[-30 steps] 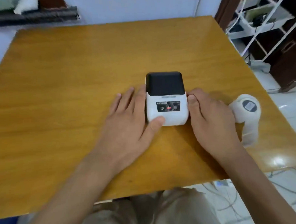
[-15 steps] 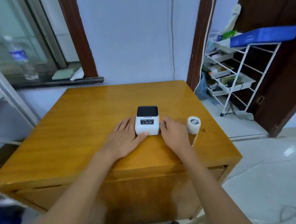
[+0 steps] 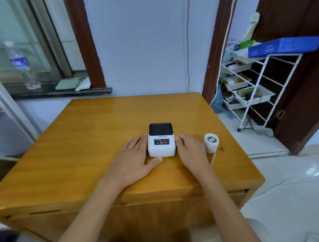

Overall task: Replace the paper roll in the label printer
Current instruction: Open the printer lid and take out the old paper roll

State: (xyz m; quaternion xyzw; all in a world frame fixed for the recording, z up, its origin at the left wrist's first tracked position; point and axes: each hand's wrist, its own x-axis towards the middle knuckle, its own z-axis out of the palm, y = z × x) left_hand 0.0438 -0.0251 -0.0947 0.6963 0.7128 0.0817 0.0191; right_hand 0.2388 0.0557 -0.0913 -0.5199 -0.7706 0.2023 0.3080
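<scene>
- The label printer [image 3: 161, 140] sits on the wooden table [image 3: 83, 141], a little nearer the person's edge than the middle, its dark lid closed at the far end and its white front panel facing the person.
- A small red light shows on the dark strip across the printer's front panel.
- The left hand [image 3: 134, 158] lies flat on the table, fingers spread and pointing away, pressed against the printer's left side; its thumb reaches across below the printer's near left corner.
- The right hand [image 3: 190, 152] rests on the table against the printer's right side, fingers curled toward the casing — the fingertips touch the upper right edge, where a bit of orange shows.
- Neither hand is closed around anything; the two bracket the printer from either side, both open and palm down.
- The paper roll [image 3: 211, 143] lies on the table just to the right of the right hand, its round end tipped up toward the camera, apart from the printer.
- A loose strip of paper trails from the roll toward the near right of the table.
- Beyond the table's right corner stands a white wire rack [image 3: 259, 92] with a blue tray [image 3: 282, 46] on top.
- On the window ledge at far left — behind the table — stands a clear plastic bottle [image 3: 25, 67].
</scene>
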